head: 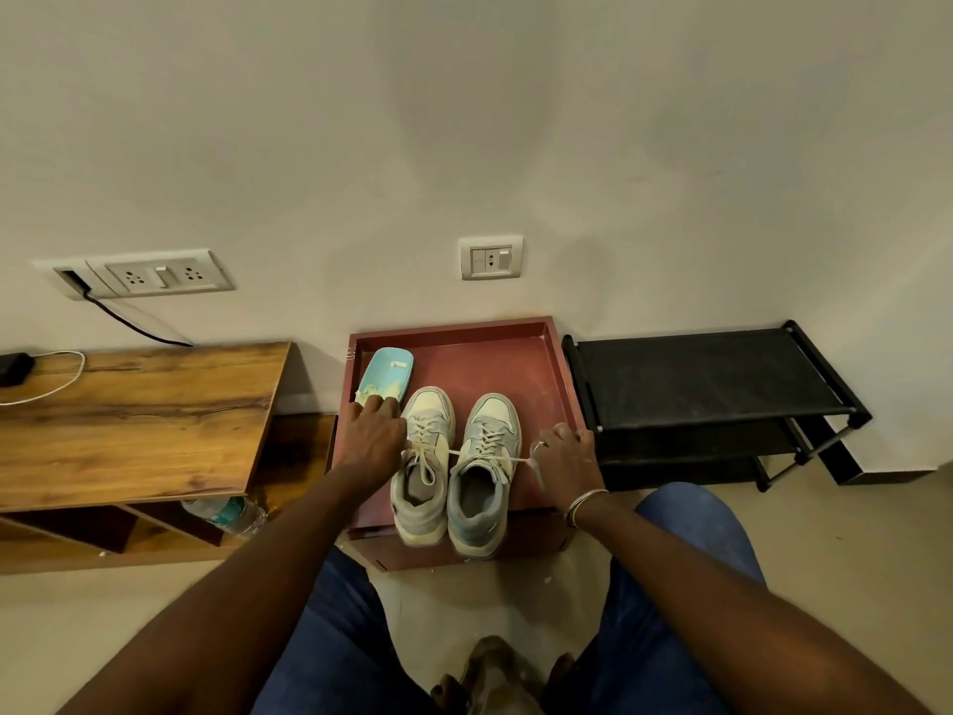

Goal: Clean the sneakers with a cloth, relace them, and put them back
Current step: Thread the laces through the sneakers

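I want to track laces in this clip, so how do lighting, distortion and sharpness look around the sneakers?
Head view: strong wide-angle bending, so the wooden table and black rack splay outward; head view, soft warm even light with faint mottled shadows on the wall and no glare; the sneakers and taut lace read sharp at centre, while the bottom edge turns dim and blurry.

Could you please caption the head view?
Left hand and right hand stretch a lace across two sneakers on a tray.

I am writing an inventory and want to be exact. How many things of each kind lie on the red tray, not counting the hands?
Sneakers: 2
Light blue item: 1
Total: 3
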